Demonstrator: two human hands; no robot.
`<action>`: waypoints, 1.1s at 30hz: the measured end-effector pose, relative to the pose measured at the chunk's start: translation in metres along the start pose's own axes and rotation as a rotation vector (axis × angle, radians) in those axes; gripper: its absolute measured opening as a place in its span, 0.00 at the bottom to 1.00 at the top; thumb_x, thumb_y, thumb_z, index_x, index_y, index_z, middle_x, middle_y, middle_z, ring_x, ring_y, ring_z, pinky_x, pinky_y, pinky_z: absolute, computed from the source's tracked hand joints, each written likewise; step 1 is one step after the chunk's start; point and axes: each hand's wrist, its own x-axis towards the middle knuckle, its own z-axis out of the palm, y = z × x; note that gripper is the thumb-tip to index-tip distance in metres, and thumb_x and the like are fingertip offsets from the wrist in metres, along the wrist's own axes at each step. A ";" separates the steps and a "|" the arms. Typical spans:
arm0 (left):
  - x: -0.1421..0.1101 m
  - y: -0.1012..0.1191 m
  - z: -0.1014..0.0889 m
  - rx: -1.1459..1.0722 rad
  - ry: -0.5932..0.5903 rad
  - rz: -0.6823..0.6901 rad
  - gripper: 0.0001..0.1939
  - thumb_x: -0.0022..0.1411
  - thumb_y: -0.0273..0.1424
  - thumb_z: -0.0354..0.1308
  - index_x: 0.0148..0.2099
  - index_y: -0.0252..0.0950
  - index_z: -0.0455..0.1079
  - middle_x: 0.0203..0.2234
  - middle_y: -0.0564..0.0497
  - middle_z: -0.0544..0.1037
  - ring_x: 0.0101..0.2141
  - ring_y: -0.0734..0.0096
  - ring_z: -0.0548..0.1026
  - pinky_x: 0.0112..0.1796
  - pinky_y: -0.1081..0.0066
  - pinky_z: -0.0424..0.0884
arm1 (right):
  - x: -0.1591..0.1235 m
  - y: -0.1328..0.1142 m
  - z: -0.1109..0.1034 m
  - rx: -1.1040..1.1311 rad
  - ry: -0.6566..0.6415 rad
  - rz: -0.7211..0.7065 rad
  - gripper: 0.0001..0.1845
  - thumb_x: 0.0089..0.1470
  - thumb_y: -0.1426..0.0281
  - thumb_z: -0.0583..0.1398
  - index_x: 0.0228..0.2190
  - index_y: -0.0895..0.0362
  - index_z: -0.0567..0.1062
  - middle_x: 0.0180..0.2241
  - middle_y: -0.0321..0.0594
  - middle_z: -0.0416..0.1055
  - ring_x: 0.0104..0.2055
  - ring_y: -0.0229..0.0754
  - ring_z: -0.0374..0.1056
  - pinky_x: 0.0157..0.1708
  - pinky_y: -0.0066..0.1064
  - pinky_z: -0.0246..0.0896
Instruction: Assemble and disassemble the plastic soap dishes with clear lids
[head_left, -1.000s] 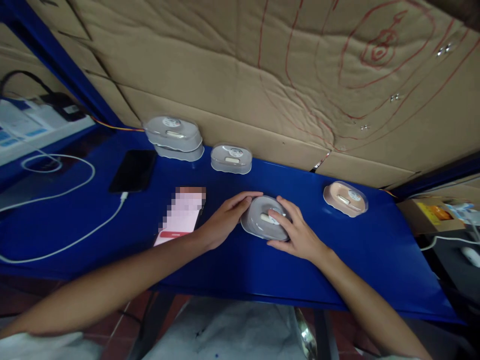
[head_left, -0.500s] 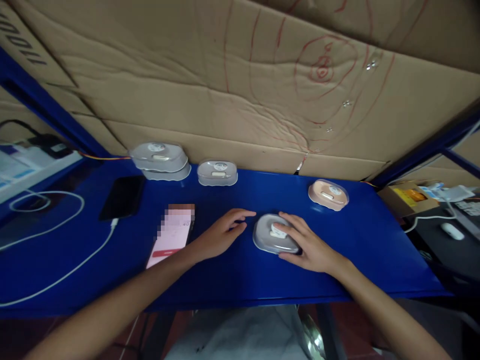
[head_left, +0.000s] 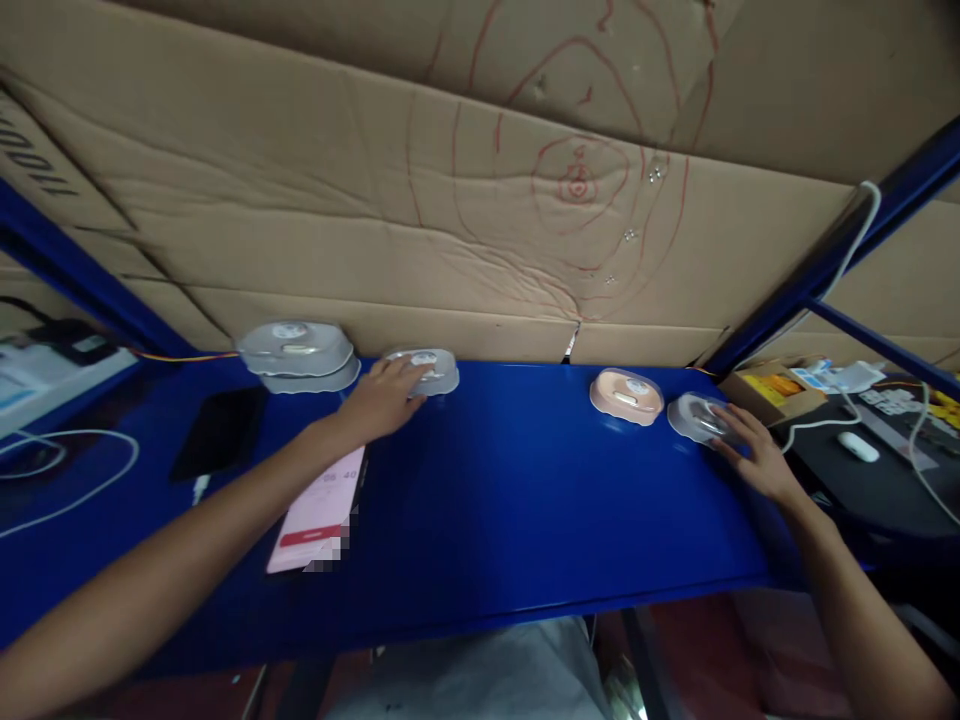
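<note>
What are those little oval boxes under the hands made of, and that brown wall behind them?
The oval boxes, the one under the left hand at and the one under the right hand at, look like clear glossy plastic: contents show through the lids. The wall looks like matt corrugated cardboard, with creases, seams and red pen lines.

L hand [head_left: 382,396] & R hand [head_left: 754,462] on separate grey cases.
</note>
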 end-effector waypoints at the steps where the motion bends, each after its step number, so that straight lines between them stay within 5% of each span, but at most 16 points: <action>1: -0.006 0.011 0.001 -0.001 -0.013 0.011 0.26 0.72 0.33 0.54 0.70 0.37 0.66 0.68 0.36 0.67 0.67 0.41 0.63 0.64 0.43 0.61 | 0.011 -0.004 0.008 0.001 -0.004 -0.009 0.32 0.65 0.51 0.55 0.66 0.48 0.68 0.70 0.48 0.60 0.74 0.62 0.52 0.72 0.59 0.47; 5: -0.049 0.081 0.009 -0.085 -0.032 0.160 0.29 0.73 0.33 0.54 0.74 0.43 0.60 0.74 0.40 0.58 0.69 0.41 0.59 0.63 0.42 0.62 | 0.056 -0.044 0.046 0.029 -0.036 -0.092 0.35 0.66 0.50 0.54 0.68 0.51 0.66 0.73 0.49 0.55 0.77 0.60 0.46 0.74 0.58 0.43; 10: -0.089 0.148 0.018 -0.123 -0.049 0.290 0.32 0.71 0.30 0.58 0.74 0.44 0.57 0.75 0.40 0.55 0.68 0.39 0.61 0.59 0.43 0.67 | 0.099 -0.146 0.072 0.089 -0.076 -0.180 0.35 0.68 0.48 0.52 0.70 0.46 0.60 0.75 0.50 0.50 0.77 0.65 0.43 0.69 0.73 0.39; 14: -0.095 0.148 0.016 -0.133 0.002 0.304 0.28 0.73 0.30 0.56 0.72 0.43 0.60 0.71 0.38 0.63 0.65 0.43 0.66 0.57 0.48 0.67 | 0.097 -0.246 0.070 0.207 0.012 -0.449 0.33 0.72 0.55 0.52 0.73 0.48 0.54 0.74 0.50 0.52 0.77 0.58 0.47 0.71 0.65 0.44; 18: -0.090 0.127 0.015 -0.151 0.035 0.222 0.26 0.71 0.27 0.57 0.69 0.43 0.64 0.66 0.38 0.67 0.62 0.44 0.67 0.57 0.47 0.67 | 0.065 -0.314 0.077 0.240 -0.193 -0.720 0.31 0.73 0.59 0.52 0.73 0.47 0.54 0.72 0.49 0.58 0.75 0.56 0.52 0.70 0.61 0.49; 22: -0.086 0.107 0.019 -0.262 0.108 0.170 0.25 0.70 0.29 0.61 0.67 0.45 0.66 0.67 0.38 0.64 0.66 0.43 0.62 0.61 0.44 0.63 | 0.038 -0.329 0.082 0.259 -0.295 -0.799 0.38 0.71 0.57 0.57 0.73 0.51 0.51 0.71 0.53 0.59 0.74 0.58 0.52 0.69 0.62 0.53; 26: -0.091 0.102 0.024 -0.476 0.045 0.165 0.26 0.70 0.32 0.62 0.67 0.48 0.65 0.68 0.41 0.62 0.69 0.47 0.61 0.65 0.46 0.61 | 0.028 -0.317 0.067 0.329 -0.364 -0.745 0.32 0.68 0.60 0.61 0.68 0.50 0.61 0.66 0.50 0.65 0.70 0.56 0.58 0.67 0.56 0.61; 30: -0.097 0.106 0.034 -0.605 -0.080 0.153 0.50 0.62 0.37 0.72 0.76 0.49 0.46 0.74 0.37 0.54 0.71 0.40 0.56 0.65 0.41 0.58 | 0.016 -0.313 0.059 0.432 -0.344 -0.666 0.30 0.62 0.53 0.67 0.60 0.50 0.69 0.58 0.50 0.69 0.66 0.58 0.63 0.62 0.54 0.66; 33: -0.097 0.109 0.042 -0.652 -0.109 0.186 0.58 0.59 0.37 0.74 0.78 0.49 0.38 0.72 0.36 0.59 0.70 0.39 0.60 0.65 0.40 0.57 | 0.009 -0.317 0.065 0.479 -0.281 -0.668 0.28 0.64 0.52 0.64 0.60 0.49 0.69 0.57 0.50 0.69 0.66 0.59 0.63 0.63 0.54 0.66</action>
